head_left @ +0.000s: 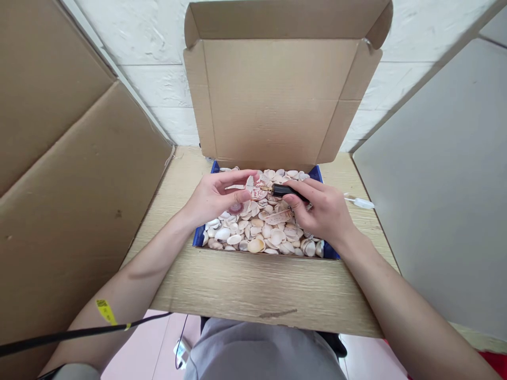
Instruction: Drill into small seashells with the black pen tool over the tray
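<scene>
My left hand (217,198) is closed on a pale seashell (249,184), pinching it between thumb and fingers above the box. In my right hand (327,208) is a small black hand drill (283,191) with a brass-coloured chuck, pointing left at the shell. The drill's tip is at or very near the shell; whether they touch I cannot tell. Beneath both hands lies a shallow cardboard box with blue side walls (199,236), filled with many white, cream and pinkish seashells (277,236). A longer speckled shell (278,216) lies below the drill.
The box's open lid (273,100) stands upright against the white wall. A tall cardboard panel (79,200) borders the wooden table (253,287) on the left, a grey-white panel (439,184) on the right. A black cable (79,333) crosses my left forearm. A small white object (363,203) lies right.
</scene>
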Demonstrator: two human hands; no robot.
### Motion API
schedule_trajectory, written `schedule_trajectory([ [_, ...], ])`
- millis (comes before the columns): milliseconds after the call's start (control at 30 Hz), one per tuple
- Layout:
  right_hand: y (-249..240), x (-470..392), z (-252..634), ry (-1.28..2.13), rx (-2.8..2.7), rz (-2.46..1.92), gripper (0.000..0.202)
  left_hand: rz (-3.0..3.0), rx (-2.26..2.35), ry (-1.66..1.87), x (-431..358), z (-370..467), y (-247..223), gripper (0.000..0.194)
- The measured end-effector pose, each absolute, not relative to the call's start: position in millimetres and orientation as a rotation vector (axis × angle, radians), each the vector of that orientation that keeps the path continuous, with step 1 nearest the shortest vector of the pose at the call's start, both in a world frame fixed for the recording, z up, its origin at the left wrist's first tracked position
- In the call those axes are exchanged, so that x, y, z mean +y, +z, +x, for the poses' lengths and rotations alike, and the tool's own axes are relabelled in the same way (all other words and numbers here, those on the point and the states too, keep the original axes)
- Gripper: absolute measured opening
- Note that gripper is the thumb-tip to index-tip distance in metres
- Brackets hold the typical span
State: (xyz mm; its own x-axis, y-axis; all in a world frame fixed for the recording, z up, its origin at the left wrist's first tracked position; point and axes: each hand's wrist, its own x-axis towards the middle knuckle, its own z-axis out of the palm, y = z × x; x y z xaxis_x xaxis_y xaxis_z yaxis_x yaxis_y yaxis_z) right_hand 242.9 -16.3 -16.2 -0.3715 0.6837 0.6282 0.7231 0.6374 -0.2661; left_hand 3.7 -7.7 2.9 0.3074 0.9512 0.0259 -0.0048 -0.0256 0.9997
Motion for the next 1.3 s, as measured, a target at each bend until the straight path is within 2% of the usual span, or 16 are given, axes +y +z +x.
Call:
schedule_trajectory([
  [200, -15.6, -18.9, 242.1, -0.019, -2.184, -1.075, 0.025, 1.387, 0.989, 1.007, -7.0, 2.5, 0.8, 0.043],
  [367, -16.1, -19.2, 241.0, -0.115, -2.192, -1.088, 0.04, 1.39, 1.017, 0.996, -6.2, 3.3, 2.7, 0.046],
  [533, -15.1, -18.1, 240.7, -0.179, -2.191, -1.086, 0.021, 1.387, 1.041, 0.99, -5.1, 3.2, 2.7, 0.046],
  [1033, -14.6, -13.4, 242.6, -0.328, -2.04, -1.071, 0.021, 1.311, 1.021, 0.871, -7.0, 6.1, 6.8, 0.049],
  [1300, -15.3, -14.5, 241.6, -0.205, -2.06, -1.131, 0.021, 1.319, 0.976, 0.911, -8.2, 5.0, 5.8, 0.051],
])
